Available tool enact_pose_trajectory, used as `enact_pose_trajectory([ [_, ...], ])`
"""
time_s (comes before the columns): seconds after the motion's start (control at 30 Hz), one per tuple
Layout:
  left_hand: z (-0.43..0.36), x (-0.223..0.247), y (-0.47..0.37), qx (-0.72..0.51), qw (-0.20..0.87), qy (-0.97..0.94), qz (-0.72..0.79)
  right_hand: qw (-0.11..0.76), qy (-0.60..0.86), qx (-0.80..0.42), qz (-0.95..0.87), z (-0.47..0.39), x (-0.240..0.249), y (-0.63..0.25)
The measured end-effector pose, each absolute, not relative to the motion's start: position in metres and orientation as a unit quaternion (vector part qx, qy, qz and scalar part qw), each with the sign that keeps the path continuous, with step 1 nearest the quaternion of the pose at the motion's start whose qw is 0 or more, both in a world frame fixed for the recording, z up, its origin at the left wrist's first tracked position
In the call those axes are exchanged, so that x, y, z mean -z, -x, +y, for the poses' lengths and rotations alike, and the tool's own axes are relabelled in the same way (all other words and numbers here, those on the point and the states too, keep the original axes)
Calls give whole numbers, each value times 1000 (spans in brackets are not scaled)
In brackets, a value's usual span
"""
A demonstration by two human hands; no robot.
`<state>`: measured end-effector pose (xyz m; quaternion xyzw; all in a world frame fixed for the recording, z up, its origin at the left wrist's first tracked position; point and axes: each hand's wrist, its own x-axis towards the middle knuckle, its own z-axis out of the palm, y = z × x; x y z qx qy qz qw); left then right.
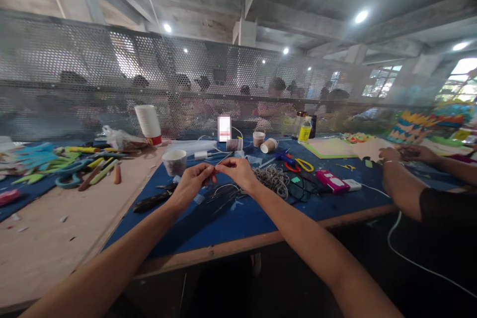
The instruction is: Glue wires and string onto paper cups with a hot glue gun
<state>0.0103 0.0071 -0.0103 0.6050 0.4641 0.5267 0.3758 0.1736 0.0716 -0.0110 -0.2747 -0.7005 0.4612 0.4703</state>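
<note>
My left hand (196, 179) and my right hand (237, 171) meet fingertip to fingertip above the blue mat (238, 228). Both are closed in a pinch; whatever lies between the fingers is too small to make out. Beneath and beside my right hand lies a tangled heap of grey cord (274, 181), with thin dark strands (225, 194) spreading toward my left hand. Close to my left wrist rests a dark-handled tool (152, 201), its tip partly hidden. A paper cup (174, 162) stands just beyond my left hand.
Scissors (70, 174) and several tools lie at left, near stacked paper cups (147, 121). A blue glue gun (283, 155), yellow-handled scissors (304, 164), a yellow-labelled bottle (304, 130) and a magenta box (331, 181) sit rightward. A co-worker's hands (389, 154) hold paper at far right.
</note>
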Motion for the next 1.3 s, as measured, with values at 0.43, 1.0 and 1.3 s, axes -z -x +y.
enact_pose_trajectory([
  [0.43, 8, 11, -11, -525, 429, -592, 436, 477, 274, -491, -676, 71, 10, -173],
  [1.0, 7, 12, -11, -549, 504, -536, 397, 476, 284, -444, -704, 72, 13, -171],
  [1.3, 9, 11, -11, -584, 523, -487, 385, 470, 268, -392, -744, 72, 16, -172],
])
